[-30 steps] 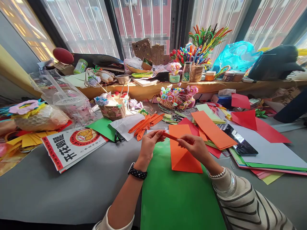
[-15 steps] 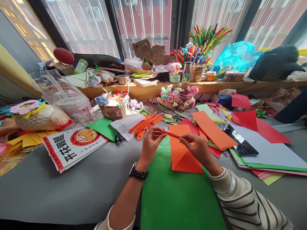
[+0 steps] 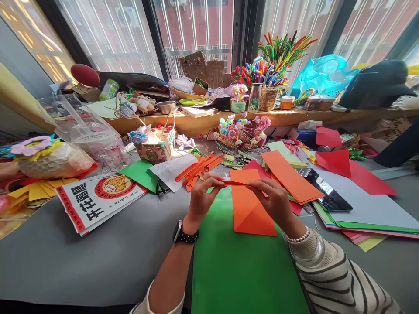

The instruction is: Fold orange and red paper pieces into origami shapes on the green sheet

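Between my hands stretches a narrow folded strip of orange paper [image 3: 234,183]. My left hand [image 3: 203,198] pinches its left end, and my right hand [image 3: 273,200] pinches the right end with thumb and fingers. Below them a creased orange paper sheet [image 3: 250,216] lies on a green sheet [image 3: 242,270]. A heap of folded orange paper pieces [image 3: 199,169] rests just beyond my left hand. To the right of my right hand, long orange paper rectangles [image 3: 291,176] are stacked at an angle.
A black phone [image 3: 322,189] lies on white and coloured paper [image 3: 369,211] at the right. On the left are a printed paper bag [image 3: 101,198] and a green paper piece [image 3: 140,174]. Flower baskets [image 3: 155,146] and a crowded sill [image 3: 196,122] line the back.
My hands have moved slightly apart, the left one to the left and the right one to the right. The orange strip now lies more level between them.
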A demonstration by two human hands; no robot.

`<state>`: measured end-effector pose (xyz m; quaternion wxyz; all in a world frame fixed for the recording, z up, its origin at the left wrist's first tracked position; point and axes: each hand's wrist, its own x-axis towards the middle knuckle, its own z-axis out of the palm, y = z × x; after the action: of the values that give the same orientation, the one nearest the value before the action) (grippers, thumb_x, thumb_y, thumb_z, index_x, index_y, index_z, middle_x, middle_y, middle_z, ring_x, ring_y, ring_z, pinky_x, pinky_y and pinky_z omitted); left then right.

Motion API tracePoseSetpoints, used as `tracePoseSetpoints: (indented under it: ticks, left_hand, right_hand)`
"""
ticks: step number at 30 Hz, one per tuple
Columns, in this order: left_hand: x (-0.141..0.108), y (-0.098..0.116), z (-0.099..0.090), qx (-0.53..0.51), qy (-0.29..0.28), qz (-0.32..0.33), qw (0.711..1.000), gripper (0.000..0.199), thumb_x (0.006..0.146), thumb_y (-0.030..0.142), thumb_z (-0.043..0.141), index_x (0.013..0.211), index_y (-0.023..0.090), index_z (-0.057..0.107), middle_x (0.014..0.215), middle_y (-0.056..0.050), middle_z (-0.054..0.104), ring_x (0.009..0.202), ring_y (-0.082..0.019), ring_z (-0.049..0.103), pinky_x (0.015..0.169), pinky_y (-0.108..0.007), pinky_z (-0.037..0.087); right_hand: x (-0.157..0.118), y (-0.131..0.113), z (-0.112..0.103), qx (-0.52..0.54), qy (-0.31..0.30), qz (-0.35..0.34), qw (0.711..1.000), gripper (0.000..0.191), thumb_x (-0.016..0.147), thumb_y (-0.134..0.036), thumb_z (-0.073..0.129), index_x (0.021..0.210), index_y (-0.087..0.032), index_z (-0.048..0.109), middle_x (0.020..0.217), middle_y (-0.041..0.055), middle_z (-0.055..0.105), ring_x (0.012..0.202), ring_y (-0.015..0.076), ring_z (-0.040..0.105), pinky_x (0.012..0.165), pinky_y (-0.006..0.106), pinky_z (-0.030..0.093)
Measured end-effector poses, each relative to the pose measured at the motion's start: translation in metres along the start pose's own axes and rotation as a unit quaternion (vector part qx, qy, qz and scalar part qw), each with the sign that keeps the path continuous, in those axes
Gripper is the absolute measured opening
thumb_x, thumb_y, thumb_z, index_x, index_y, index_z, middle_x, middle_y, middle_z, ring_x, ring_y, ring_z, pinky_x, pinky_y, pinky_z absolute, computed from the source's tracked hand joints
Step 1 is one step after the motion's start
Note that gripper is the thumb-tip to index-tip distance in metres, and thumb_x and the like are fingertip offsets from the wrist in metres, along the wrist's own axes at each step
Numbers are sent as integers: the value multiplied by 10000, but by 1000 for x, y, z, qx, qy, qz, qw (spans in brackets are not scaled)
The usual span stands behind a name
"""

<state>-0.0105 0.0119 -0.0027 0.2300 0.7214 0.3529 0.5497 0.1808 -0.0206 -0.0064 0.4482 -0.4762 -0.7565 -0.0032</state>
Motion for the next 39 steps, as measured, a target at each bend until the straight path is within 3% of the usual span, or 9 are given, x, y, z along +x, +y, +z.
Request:
tracePoseSetpoints:
  ticks: [9, 17, 24, 30, 39]
  left_hand:
    - [-1, -2, 1, -21, 8, -12, 1000, 53, 660, 207, 618, 648, 186, 571, 790, -37, 617, 759, -155, 579, 692, -281, 482]
    - [-2, 3, 4, -108, 14, -69, 992, 182, 669, 210, 611, 775, 189, 464, 780, -9, 586, 779, -147, 600, 738, -304, 500]
    - [-1, 6, 3, -122, 13, -110, 986, 158, 647, 215, 629, 792, 177, 581, 785, -23, 621, 753, -159, 614, 739, -287, 499]
    - [1, 6, 2, -205, -4, -153, 967, 118, 644, 204, 633, 744, 154, 594, 671, 4, 617, 611, -129, 618, 629, -247, 512]
    - [2, 6, 4, -219, -52, -238, 945, 173, 623, 243, 651, 735, 124, 595, 609, -21, 641, 532, -144, 616, 559, -262, 518]
  right_hand:
    - [1, 2, -2, -3, 16, -13, 1000, 140, 806, -215, 471, 822, -203, 609, 724, 47, 624, 689, 161, 554, 626, 268, 434]
    - [1, 3, -4, 2, 11, -10, 1000, 147, 809, -225, 464, 825, -214, 610, 739, 50, 628, 691, 166, 561, 625, 277, 439]
    - [2, 3, -4, 22, -3, 24, 999, 154, 810, -269, 458, 798, -215, 601, 725, 49, 617, 667, 164, 559, 601, 278, 440]
    - [5, 0, -6, 136, -50, 95, 985, 158, 793, -298, 477, 772, -188, 588, 693, 39, 604, 642, 154, 560, 555, 260, 455]
    - [7, 1, -5, 141, -79, 92, 983, 179, 789, -320, 474, 749, -184, 583, 660, 26, 575, 593, 136, 525, 525, 253, 443]
